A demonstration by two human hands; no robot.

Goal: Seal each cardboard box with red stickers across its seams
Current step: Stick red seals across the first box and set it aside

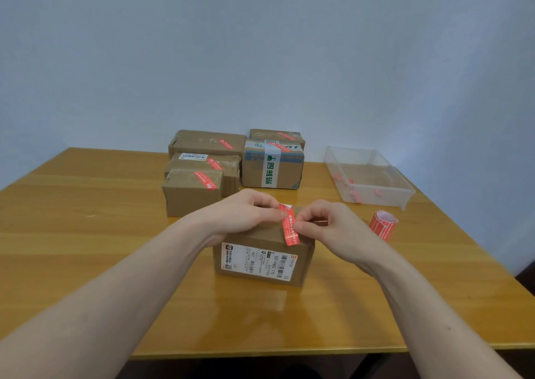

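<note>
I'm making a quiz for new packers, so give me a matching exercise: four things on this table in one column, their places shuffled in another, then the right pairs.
Things:
1. sticker roll
2. clear plastic tray
3. sealed boxes
4. red sticker

Places:
A. back centre of the table
B. far right of the table
C. on the near box, pinched by both hands
D. right of the near box

Pairs: 1-D, 2-B, 3-A, 4-C

Both hands [246, 213] press red sticker [289, 224] onto box [262, 263]

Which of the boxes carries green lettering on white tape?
The tall box at back right of the stack; the other boxes are plain brown cardboard with red stickers only.
</note>
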